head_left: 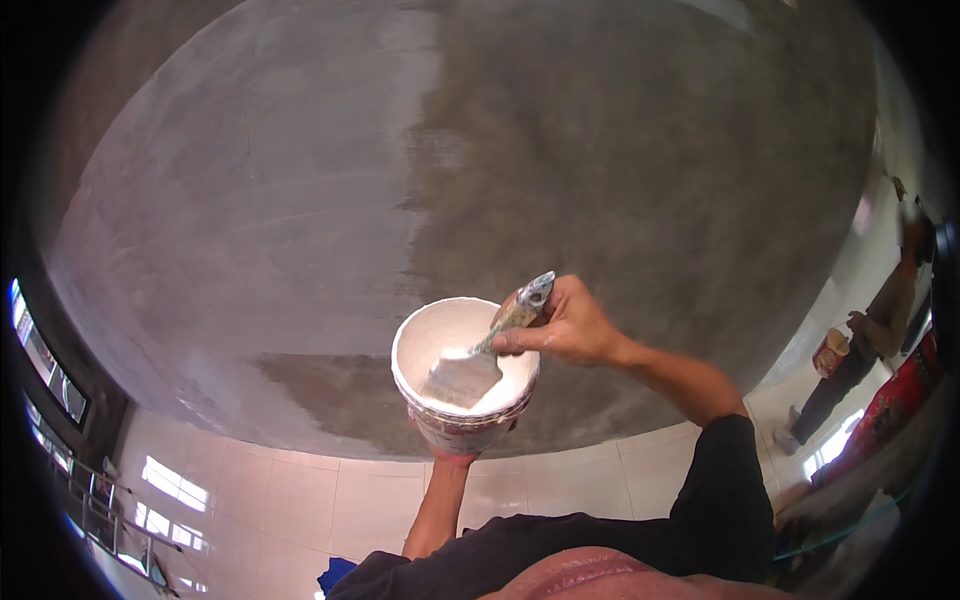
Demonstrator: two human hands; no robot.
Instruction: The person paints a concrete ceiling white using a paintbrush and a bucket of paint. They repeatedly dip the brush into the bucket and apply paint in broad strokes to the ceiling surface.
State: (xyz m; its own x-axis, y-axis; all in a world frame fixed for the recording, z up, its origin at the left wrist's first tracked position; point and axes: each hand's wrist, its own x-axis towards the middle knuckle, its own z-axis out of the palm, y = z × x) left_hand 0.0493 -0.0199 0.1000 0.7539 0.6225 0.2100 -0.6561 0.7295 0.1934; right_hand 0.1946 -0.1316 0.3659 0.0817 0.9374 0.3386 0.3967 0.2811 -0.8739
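My left hand supports a white plastic bucket from underneath, its fingers mostly hidden behind the bucket. White paint or primer coats the inside, and the rim is smeared. In my right hand is a wide flat paintbrush, gripped by its paint-stained handle. The brush head tilts down into the bucket and its bristles touch the white liquid. In front of me rises a grey wall. On its left side lies a paler coated area with a ragged brushed edge.
A glossy tiled floor runs along the wall's foot. At the far right another person stands with a small bucket, near a red patterned cloth. A metal frame and a window are at left.
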